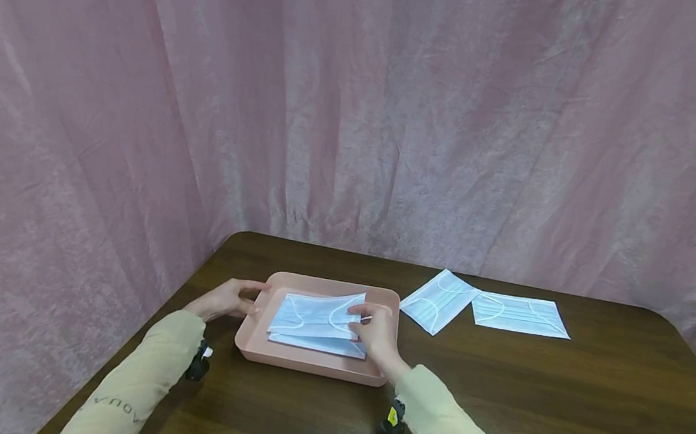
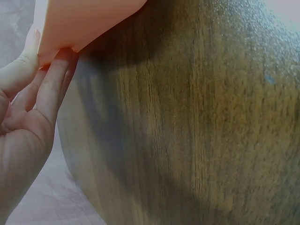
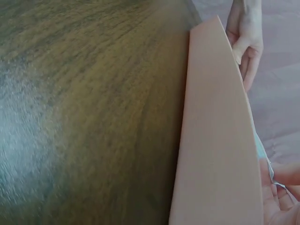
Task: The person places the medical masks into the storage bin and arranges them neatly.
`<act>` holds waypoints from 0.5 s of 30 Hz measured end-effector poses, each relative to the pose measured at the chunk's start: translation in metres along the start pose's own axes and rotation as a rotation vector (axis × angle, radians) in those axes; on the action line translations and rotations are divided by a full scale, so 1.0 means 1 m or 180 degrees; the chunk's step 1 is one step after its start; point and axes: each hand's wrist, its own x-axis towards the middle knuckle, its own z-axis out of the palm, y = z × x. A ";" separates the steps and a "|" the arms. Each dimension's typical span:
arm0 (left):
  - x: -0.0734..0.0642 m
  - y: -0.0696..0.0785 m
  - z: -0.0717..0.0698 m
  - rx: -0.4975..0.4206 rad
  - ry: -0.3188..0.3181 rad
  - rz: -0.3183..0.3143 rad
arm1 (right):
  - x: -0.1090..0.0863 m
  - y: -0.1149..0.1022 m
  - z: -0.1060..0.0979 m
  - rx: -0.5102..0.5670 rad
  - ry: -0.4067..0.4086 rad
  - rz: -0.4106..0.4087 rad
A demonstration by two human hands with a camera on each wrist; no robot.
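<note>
In the head view a pink tray (image 1: 305, 364) stands on the table. Two pale blue face masks lie in it, the upper mask (image 1: 311, 313) overlapping the lower mask (image 1: 320, 344). My left hand (image 1: 227, 299) holds the tray's left side, thumb at the rim and fingers against the outer wall, as the left wrist view shows. Over the tray's right side, my right hand (image 1: 376, 331) pinches the upper mask by its right edge. The right wrist view catches the mask's edge between thumb and fingers, with the tray wall (image 3: 215, 131) hiding the rest.
Right of the tray lie two more masks on the dark wooden table (image 1: 494, 405): a slanted mask (image 1: 439, 302) close to the tray's corner and a straighter mask (image 1: 520, 315) touching it. A pink curtain (image 1: 361, 104) hangs behind the table.
</note>
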 end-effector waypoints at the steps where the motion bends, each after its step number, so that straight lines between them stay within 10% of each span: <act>1: 0.000 0.000 0.000 0.0008 0.0007 -0.0002 | 0.000 0.000 -0.001 0.0016 -0.0020 0.0010; 15: 0.001 0.000 0.000 0.0057 0.0076 -0.0024 | 0.001 0.000 -0.009 0.0171 -0.0122 0.0227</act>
